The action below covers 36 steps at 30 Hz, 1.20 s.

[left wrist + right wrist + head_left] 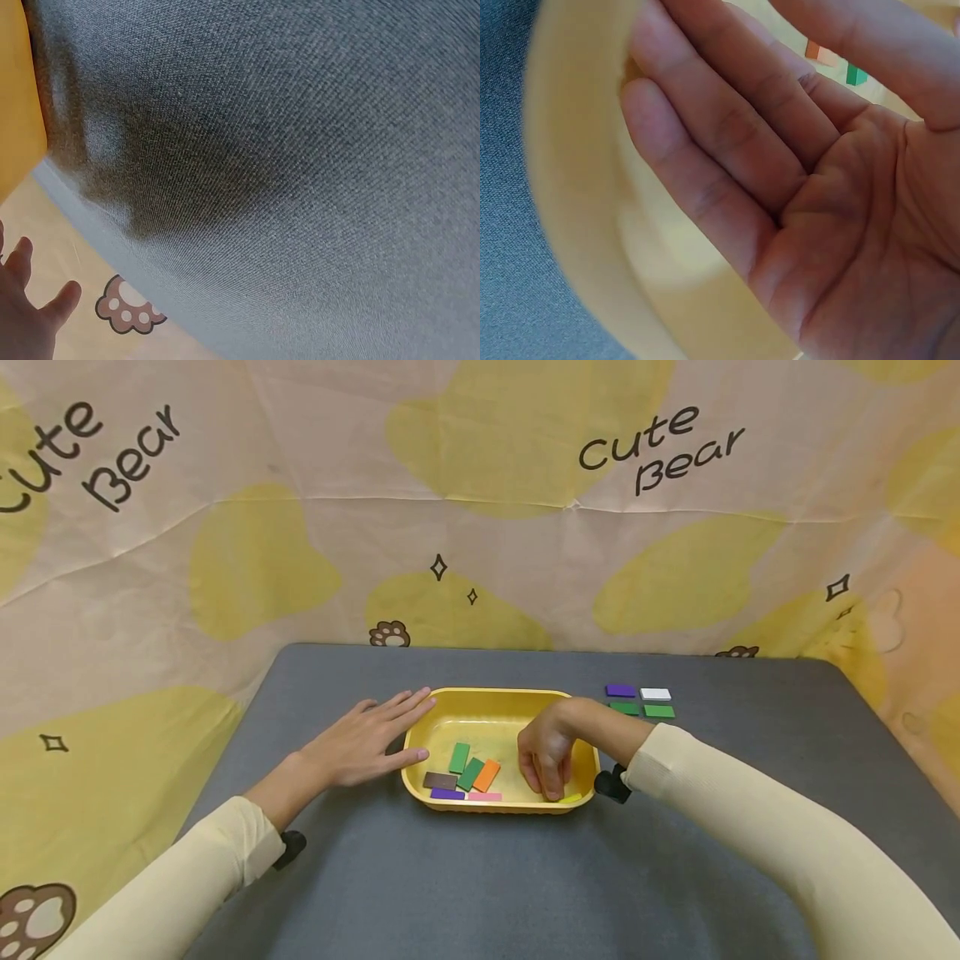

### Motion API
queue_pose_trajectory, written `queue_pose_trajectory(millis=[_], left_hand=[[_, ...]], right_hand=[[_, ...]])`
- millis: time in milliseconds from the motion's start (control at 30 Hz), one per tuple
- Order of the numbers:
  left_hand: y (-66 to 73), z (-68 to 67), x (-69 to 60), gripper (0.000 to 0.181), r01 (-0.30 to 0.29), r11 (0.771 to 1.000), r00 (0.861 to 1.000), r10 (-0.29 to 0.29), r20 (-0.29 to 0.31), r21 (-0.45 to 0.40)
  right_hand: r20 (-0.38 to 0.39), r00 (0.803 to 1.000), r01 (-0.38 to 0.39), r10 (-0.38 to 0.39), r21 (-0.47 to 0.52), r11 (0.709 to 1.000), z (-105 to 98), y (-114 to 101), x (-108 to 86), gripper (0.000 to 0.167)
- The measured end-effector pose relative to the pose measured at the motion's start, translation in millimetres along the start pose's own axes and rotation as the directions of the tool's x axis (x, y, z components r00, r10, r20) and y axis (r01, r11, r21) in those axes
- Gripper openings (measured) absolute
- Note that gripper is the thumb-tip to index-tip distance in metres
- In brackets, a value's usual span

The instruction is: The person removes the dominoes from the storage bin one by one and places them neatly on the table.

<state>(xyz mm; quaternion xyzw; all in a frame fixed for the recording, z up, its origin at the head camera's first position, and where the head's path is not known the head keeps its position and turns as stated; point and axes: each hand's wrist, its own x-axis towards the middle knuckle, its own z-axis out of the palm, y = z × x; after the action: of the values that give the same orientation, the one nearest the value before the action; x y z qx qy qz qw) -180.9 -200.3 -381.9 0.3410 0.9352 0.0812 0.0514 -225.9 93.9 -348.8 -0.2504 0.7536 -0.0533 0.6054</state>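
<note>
Dark lettering (678, 456) on the far cloth (337, 460) reads "Cute Bear", right of centre; the same words (108, 485) slant up at its left, their "C" partly cut off by the head view's edge.

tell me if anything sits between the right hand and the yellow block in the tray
Nothing visible: the right hand is inside the tray, fingertips at the yellow block; the orange block lies clear to the left.
</note>
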Motion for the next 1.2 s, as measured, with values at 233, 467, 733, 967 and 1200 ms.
queue_pose_trajectory(millis=[233,467,733,967,1200], left_hand=[[-1.8,2.0,1.0,0.080,-0.005,1.000,1.000,0.005,-0.006,0.001],[-2.0,2.0,0.5,0.080,-0.008,1.000,1.000,0.009,-0.007,0.003],[0.0,0.1,-0.2,0.080,0.000,1.000,1.000,0.000,-0.003,0.000],[0.4,1.1,0.5,0.081,0.002,1.000,1.000,-0.002,-0.003,-0.003],[-0.3,2.4,0.7,0.080,-0.002,1.000,1.000,0.002,-0.010,-0.002]], right_hand=[[-0.002,1.000,-0.010,0.010,-0.073,0.997,2.8,-1.2,3.6,0.019],[-0.010,1.000,-0.021,0.020,-0.099,0.995,2.7,-4.0,3.6,0.015],[-0.008,0.999,-0.054,0.054,-0.124,0.991,3.4,-7.9,5.6,0.013],[-0.021,0.996,-0.085,0.083,-0.155,0.984,4.2,-9.8,8.2,0.010],[-0.047,0.996,-0.087,0.082,-0.121,0.989,5.0,-13.4,2.6,0.012]])
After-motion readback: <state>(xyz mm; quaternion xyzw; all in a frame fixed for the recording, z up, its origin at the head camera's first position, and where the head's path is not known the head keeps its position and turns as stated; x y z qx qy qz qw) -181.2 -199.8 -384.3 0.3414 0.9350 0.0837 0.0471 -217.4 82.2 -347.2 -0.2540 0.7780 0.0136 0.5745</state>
